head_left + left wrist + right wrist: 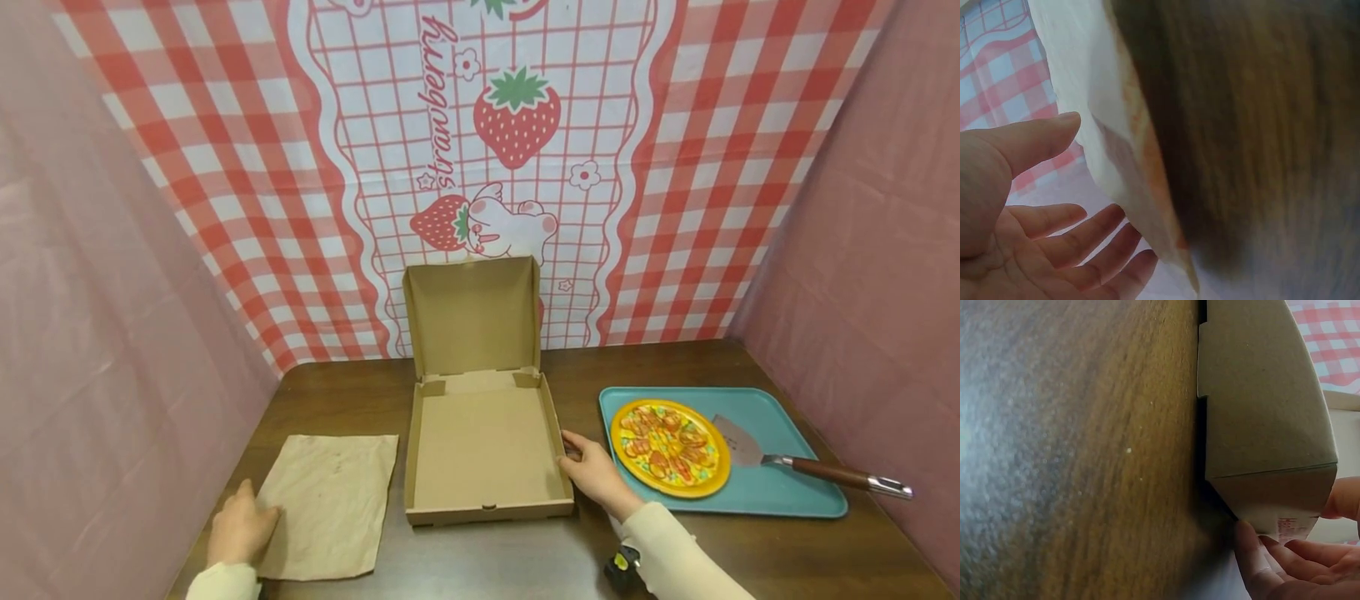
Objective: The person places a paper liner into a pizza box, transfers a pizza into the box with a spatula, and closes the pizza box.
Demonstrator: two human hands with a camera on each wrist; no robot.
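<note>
My left hand (243,527) is at the left edge of a flat rectangle of light brown paper (330,504), which lies on the table. In the left wrist view, the thumb (1041,140) stands apart from the spread fingers, whose tips are right at the paper's edge. An open cardboard pizza box (487,442) sits in the middle, its lid (475,317) raised at the back. My right hand (596,473) pinches the box's right side wall. Seen from the right wrist, the thumb is inside the wall and the fingers (1254,556) are outside, by the corner.
To the right, a teal tray (795,500) carries a toy-like pizza (670,448) with a yellow rim and a pizza server (832,472), whose handle sticks out past the tray. A strawberry-patterned checked cloth (517,117) hangs behind the table, with pink curtains (862,250) at both sides.
</note>
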